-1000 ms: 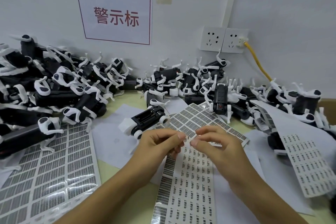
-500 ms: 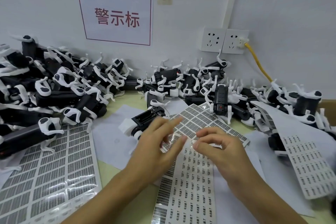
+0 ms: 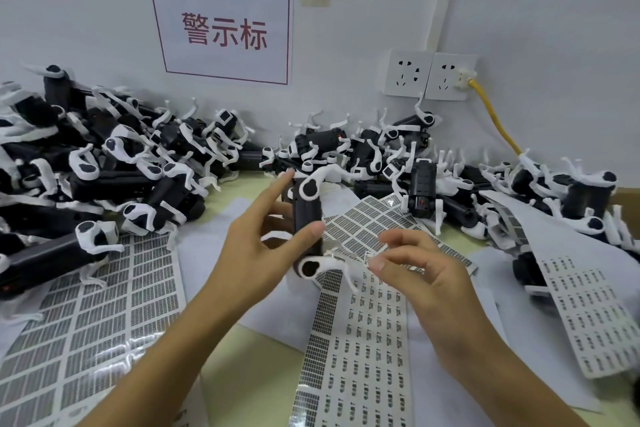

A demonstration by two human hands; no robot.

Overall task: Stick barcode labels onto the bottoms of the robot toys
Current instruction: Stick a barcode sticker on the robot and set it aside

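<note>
Gripping robot toy (image 3: pixel 306 218) — left hand (image 3: pixel 258 243) — label-pinching right (image 3: pixel 420 274).

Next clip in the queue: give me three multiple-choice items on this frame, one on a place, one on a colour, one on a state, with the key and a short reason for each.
1. Where is the yellow cable plugged in?
A. the right wall socket
B. the left wall socket
C. a strip on the table

2. What colour are the characters on the wall sign?
A. blue
B. red
C. black

3. What is the left hand doing?
A. lying flat on a label sheet
B. resting empty in the pile
C. holding a black and white robot toy

Key: 1 A, the plug sits in the right socket, while the left one is free. 2 B, the three characters are red on white. 3 C, thumb and fingers grip the toy's black body, while the right hand pinches a small label beside it.
</note>
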